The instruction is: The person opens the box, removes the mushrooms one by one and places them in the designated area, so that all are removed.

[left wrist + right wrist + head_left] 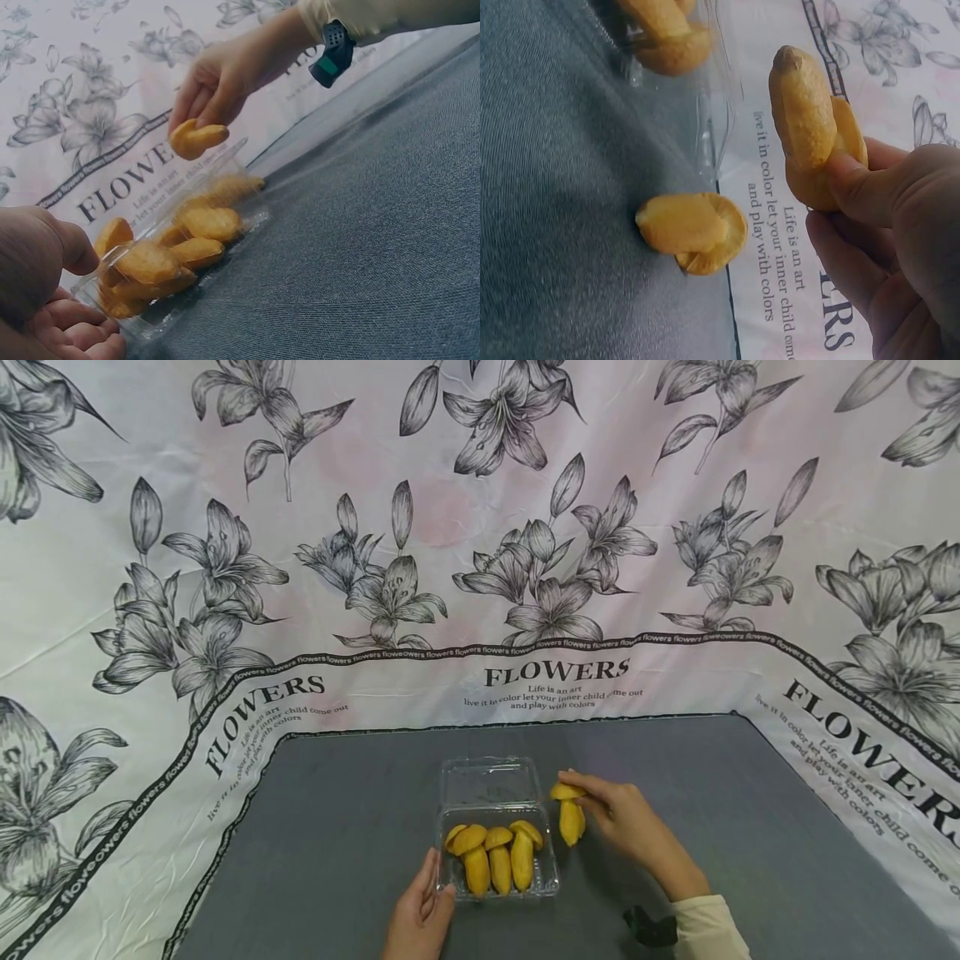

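A clear plastic clamshell box (556, 881) sits on the grey table with its lid (489, 783) folded back. Inside it lie several yellow mushrooms (500, 864), side by side with caps toward the lid. My left hand (420, 910) grips the box's near left corner, thumb at the rim and fingers along the side. To the right of the box, my right hand (626, 827) pinches a yellow mushroom (802, 112) near its cap, raised above the table. Another yellow mushroom (682, 225) lies on the table beside the box in the right wrist view.
Grey cloth covers the table (337, 843). White fabric (390, 693) printed with flowers and lettering stands along the back and both sides. A black strap device (334, 56) is worn on the right wrist, by a pale sleeve (708, 927).
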A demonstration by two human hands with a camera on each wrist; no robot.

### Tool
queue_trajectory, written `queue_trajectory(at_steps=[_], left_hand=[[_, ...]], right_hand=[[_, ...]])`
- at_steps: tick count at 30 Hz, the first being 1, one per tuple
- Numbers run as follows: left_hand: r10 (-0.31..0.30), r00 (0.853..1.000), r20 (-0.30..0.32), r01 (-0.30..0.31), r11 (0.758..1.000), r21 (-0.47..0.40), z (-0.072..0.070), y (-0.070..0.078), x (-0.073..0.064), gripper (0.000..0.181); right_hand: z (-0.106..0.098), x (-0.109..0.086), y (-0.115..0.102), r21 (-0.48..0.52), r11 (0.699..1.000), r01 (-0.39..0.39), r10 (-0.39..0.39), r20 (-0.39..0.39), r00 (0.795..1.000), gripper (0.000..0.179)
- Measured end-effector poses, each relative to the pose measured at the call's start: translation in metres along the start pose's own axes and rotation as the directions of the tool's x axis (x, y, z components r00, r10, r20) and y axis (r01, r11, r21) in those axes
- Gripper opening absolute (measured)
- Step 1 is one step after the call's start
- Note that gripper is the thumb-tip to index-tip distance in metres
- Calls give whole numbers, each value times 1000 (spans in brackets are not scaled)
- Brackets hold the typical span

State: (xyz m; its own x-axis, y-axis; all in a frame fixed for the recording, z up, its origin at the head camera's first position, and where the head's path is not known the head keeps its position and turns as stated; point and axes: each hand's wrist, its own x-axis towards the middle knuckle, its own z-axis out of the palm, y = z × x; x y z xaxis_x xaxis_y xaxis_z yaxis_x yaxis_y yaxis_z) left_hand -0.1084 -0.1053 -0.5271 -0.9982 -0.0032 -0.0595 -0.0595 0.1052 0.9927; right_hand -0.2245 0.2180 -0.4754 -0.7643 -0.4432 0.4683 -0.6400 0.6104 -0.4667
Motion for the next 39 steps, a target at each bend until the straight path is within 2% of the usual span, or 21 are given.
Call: queue_trajectory(at_steps=[5, 14, 24, 34, 39], left_hand=[[5, 1000, -3, -5, 1000, -4, 1, 2, -2, 76], [-36, 999, -1, 36, 999, -1, 1, 4, -3, 79], [-24, 1000, -2, 24, 1000, -13, 3, 4, -4, 79], [-18, 1000, 10, 18, 1000, -6, 4, 6, -6, 80], [-34, 999, -4, 34, 999, -3, 5, 5, -6, 79]], right_hand=[[-3, -2, 4, -21, 1000, -9, 8, -33, 999, 47], [-7, -6, 11, -29, 1000, -2, 0, -65, 998, 45], [-10, -12, 16, 3, 994, -108, 108, -34, 994, 43], [-12, -16, 23, 2, 990, -141, 141, -42, 989, 40], [-13, -18, 25, 0, 988, -157, 157, -37, 987, 39]])
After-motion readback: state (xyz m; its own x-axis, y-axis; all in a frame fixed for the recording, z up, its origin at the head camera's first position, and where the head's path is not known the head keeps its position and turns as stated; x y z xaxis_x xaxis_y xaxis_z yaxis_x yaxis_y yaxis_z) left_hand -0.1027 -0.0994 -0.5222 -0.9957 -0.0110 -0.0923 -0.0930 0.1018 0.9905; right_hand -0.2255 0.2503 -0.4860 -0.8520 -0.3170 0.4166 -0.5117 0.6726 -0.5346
